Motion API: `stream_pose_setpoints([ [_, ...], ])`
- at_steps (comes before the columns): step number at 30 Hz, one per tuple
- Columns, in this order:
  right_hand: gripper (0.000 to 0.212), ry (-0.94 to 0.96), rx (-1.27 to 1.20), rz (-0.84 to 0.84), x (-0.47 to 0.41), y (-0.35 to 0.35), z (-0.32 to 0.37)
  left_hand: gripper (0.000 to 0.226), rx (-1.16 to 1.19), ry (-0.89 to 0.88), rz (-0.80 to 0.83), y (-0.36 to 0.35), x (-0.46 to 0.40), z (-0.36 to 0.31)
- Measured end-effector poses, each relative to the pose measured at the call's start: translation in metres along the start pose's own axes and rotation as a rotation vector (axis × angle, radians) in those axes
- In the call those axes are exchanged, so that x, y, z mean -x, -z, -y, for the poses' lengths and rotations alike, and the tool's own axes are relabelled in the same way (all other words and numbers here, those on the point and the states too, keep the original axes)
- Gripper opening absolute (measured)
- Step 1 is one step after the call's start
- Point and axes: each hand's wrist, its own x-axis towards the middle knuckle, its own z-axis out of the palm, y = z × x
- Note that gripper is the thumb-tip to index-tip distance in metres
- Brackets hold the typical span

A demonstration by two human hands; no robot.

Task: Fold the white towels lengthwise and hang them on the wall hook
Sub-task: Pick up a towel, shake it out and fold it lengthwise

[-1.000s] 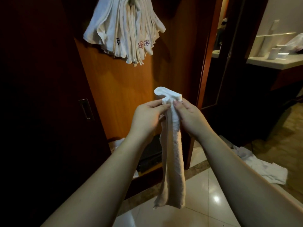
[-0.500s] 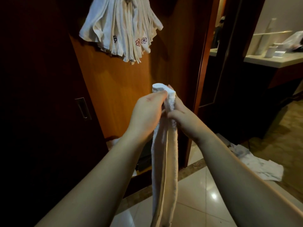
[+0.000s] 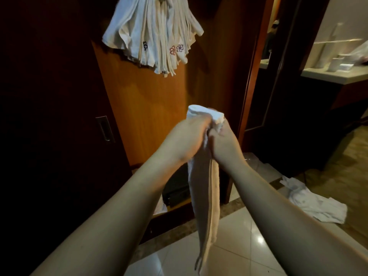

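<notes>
A tall wooden panel (image 3: 155, 108) fills the centre and upper middle of the view, orange-brown, with darker wood to its left at nine o'clock. Pale glossy floor tiles (image 3: 235, 236) run across the bottom, from six toward four o'clock.

At twelve o'clock a thick bunch of white towels (image 3: 153, 34) hangs against the panel, several showing small embroidered flowers near their lower edges. What they hang from is out of view above.

Two bare forearms reach in from the lower corners and meet at the centre. Between them hangs a folded white towel (image 3: 207, 196), a long narrow strip drooping straight down toward six o'clock, its top end bunched above the fingers. The left hand (image 3: 185, 140) has its fingers curled round the towel's top from the left. The right hand (image 3: 224, 142) grips the same top end from the right, the two hands touching.

At four o'clock a crumpled white cloth (image 3: 316, 204) lies on the floor. At two o'clock, a pale countertop (image 3: 330, 75) carries small white containers. At nine o'clock, a recessed metal door handle (image 3: 104, 128) sits in the dark wood.
</notes>
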Motion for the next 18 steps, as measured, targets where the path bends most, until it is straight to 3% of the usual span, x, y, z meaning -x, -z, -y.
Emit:
stream_pose_setpoints([
  [2,0.05,-0.002,-0.017,0.125,-0.027,0.011,-0.008,0.024,0.06,-0.054,-0.197,0.008,-0.01,0.01],
  [3,0.055,-0.025,-0.042,0.165,-0.037,0.014,-0.011,0.037,0.002,-0.069,-0.265,0.013,-0.015,0.015],
  [5,0.059,-0.073,-0.153,0.258,-0.048,0.017,-0.005,0.069,0.006,0.011,-0.178,0.017,-0.028,0.033],
  [7,0.067,-0.116,-0.315,0.353,-0.057,0.02,0.003,0.08,0.226,0.182,0.012,0.02,-0.036,0.036],
  [10,0.065,-0.171,-0.468,0.4,-0.072,0.028,0.019,0.06,0.481,0.259,0.156,0.028,-0.048,0.039],
  [13,0.056,-0.252,-0.542,0.433,-0.09,0.039,0.023,0.048,0.512,0.195,0.229,0.027,-0.057,0.028],
  [18,0.052,-0.523,-0.662,0.516,-0.082,0.057,-0.016,0.034,0.645,0.172,0.078,0.014,-0.068,-0.001],
])
